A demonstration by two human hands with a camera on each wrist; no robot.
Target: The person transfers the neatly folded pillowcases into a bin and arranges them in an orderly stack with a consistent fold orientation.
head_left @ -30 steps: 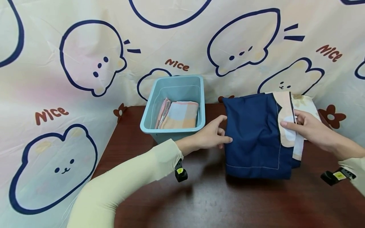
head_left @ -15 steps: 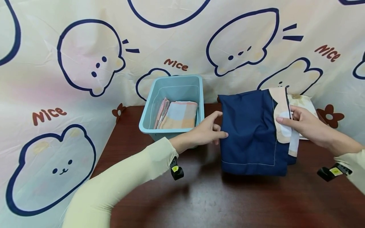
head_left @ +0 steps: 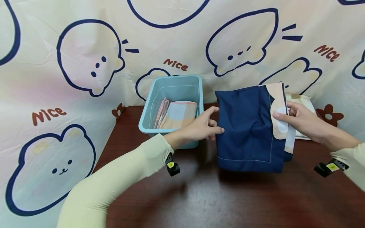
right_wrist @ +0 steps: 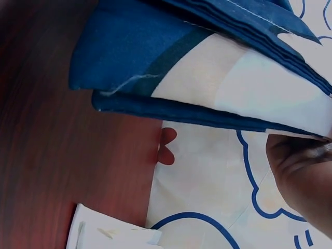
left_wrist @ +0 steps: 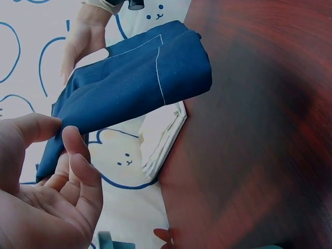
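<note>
A folded navy blue cloth point(head_left: 243, 129) with a beige and white patterned edge is held up above the table by both hands. My left hand point(head_left: 201, 126) pinches its left edge between thumb and fingers; in the left wrist view the left hand point(left_wrist: 57, 181) grips one end of the folded layers. On the opposite side my right hand point(head_left: 303, 120) pinches the patterned edge, thumb in front and fingers behind. The right wrist view shows the cloth's stacked layers point(right_wrist: 207, 111) from the side, with the right hand point(right_wrist: 303, 176) partly cut off by the frame.
A light blue plastic bin point(head_left: 143, 118) stands left of the cloth, with folded checked cloth point(head_left: 182, 114) and pink cloth point(head_left: 162, 112) inside. Behind my right hand lies a folded cream cloth point(head_left: 302, 101). A printed curtain point(head_left: 176, 41) hangs behind the dark wooden table point(head_left: 188, 196).
Both hands have lifted the navy cloth slightly and carried it a little to the left, towards the bin. Their grip looks the same.
</note>
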